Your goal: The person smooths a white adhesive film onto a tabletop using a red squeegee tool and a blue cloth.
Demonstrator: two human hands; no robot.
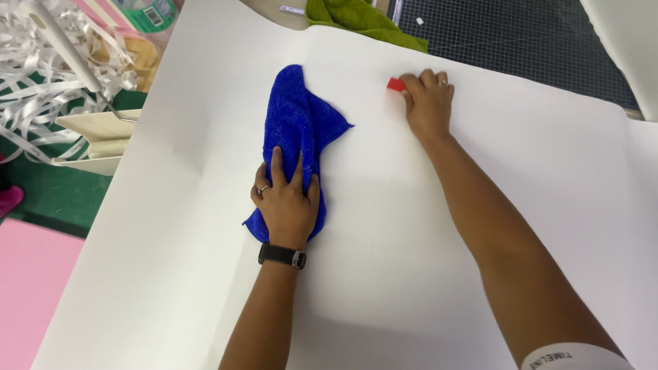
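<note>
1. Far left of the white sheet (171, 274) that we work on lies a heap of shredded paper strips (41, 62) on the green table (48, 199), with a cream tray-like piece (96, 137) touching the sheet's left edge and a pink board (31, 294) below it.
2. On the sheet, left of its middle, our left hand (288, 205) presses flat on the near end of a blue cloth (295, 116). Its fingers (277, 168) are spread and laid open on the fabric, pinning it rather than clenching it. The cloth runs away from us in a crumpled strip.
3. Right of the cloth, well apart from it and toward the sheet's far edge, our right hand (428, 103) rests on a small red block (396, 84). The fingers curl over it, grasping it against the sheet; only one red corner shows at the hand's left.
4. Beyond the sheet's far edge we see a green cloth (356, 20) and a dark gridded mat (507, 34).
5. Risks, as we judge them: the sheet already shows soft creases near the cloth, and pressing hard with the block could dent or buckle it. With our arms spread wide, the sheet may slide toward the shredded paper, or the loose cloth may bunch under the palm.
</note>
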